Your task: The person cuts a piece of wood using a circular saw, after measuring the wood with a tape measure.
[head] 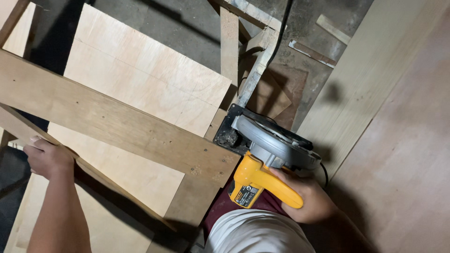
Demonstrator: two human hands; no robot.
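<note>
Right hand [307,199] fingers grip the circular saw [267,154] beside the wooden frame [117,124]; left hand [47,159] fingers clasp the frame's far edge, steadying it.

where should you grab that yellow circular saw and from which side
Probably by the yellow handle, coming from behind, the person's side. It is a long bar arching away from the grey blade guard, with room for fingers to wrap it. The right hand holds it there now.

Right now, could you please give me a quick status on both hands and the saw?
Right hand gripping circular saw by its yellow handle. Left hand holding wooden strip's edge. Saw base at wooden frame corner; power cord trails ahead.
</note>
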